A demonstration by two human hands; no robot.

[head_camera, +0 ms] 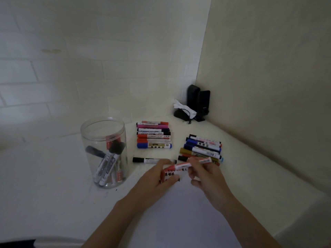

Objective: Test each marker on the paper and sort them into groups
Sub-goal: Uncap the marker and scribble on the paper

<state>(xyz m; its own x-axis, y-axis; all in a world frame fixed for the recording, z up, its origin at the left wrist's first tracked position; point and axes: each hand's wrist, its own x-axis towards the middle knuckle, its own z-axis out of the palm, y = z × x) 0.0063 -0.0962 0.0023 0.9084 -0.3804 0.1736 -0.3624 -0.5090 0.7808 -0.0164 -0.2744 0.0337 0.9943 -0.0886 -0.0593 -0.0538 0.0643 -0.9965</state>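
Hands: left hand [161, 176] and right hand [202, 173] both grip a red marker [180, 166] over the paper [179, 212].
Loose: one black marker [143, 160] — apparently unsorted.
Jar [103, 153]: several untested.
Piles: left group [154, 135], right group [202, 149] — roughly two-thirds done.

Left arm: bare forearm enters from the bottom edge, angled up and to the right.
Left hand [161, 176]: back toward the camera, fingers curled round the red cap end of a red marker [180, 166].
Right arm: bare forearm enters from the lower right corner, angled up-left.
Right hand [206, 173]: fingers curled, pinching the marker's white barrel; hands close together.
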